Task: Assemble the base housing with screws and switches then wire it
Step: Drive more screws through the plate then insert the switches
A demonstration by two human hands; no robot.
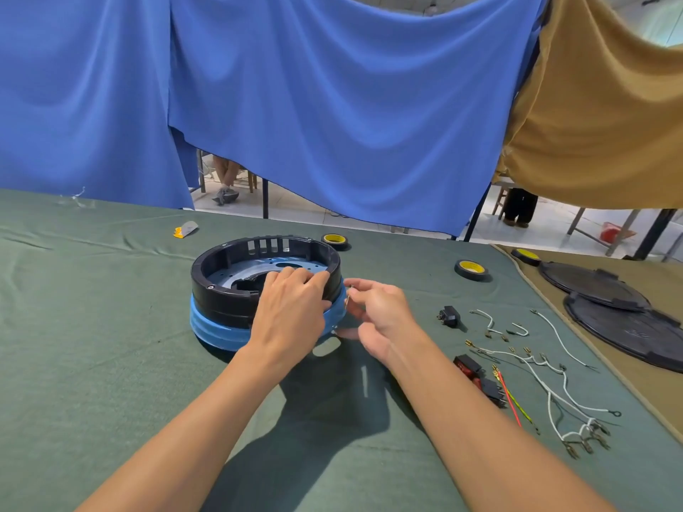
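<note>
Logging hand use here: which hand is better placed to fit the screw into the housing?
Right. The right hand pinches the screw beside the housing wall; the left hand grips the rim, probably steadying it.

Housing (229, 290) on table (92, 345); wires (547, 378), switches (476, 375) right; tape rolls (471, 269) behind.

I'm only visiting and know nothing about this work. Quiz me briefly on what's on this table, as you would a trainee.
1. True or false: the left hand holds the rim of the round black housing.
2. What does the right hand pinch? A) a small screw B) a tape roll C) a white wire
3. Fill in: ___ flat black lids lie on the tan cloth.
Key: 1 true; 2 A; 3 two.
</note>
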